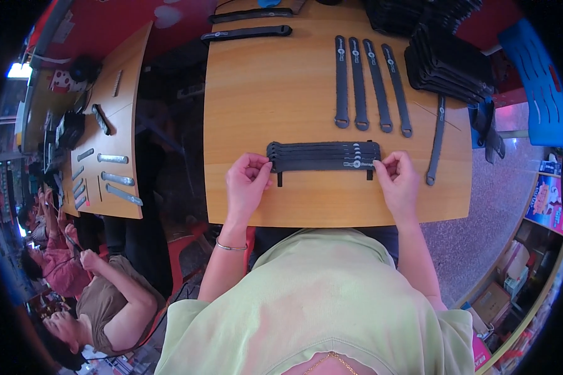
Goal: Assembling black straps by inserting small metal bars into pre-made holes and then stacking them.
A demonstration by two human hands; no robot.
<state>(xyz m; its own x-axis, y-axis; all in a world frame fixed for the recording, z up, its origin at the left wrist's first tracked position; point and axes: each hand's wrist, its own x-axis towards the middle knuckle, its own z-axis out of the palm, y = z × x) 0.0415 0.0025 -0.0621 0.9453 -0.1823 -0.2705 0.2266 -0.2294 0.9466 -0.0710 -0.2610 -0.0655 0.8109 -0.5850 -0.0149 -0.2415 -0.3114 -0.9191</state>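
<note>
Several dark grey straps lie overlapped in a neat stack [322, 156] near the front of the wooden table, with pale print toward their right end. Two thin black strips [280, 180] stick out from under the stack, one near each end. My left hand [247, 182] pinches the left end of the nearest strap between thumb and fingertips. At the other end, my right hand [398, 181] is closed in a pinch on the same strap's right tip. The strap lies level and straight between both hands.
Several loose straps [356, 84] lie lengthwise beyond the stack, and another strap [436, 140] lies near the right edge. Black bundles [447, 65] are piled at the back right. Folded straps [247, 34] sit back left. Other people [116, 294] work beside a second table [122, 100] on the left.
</note>
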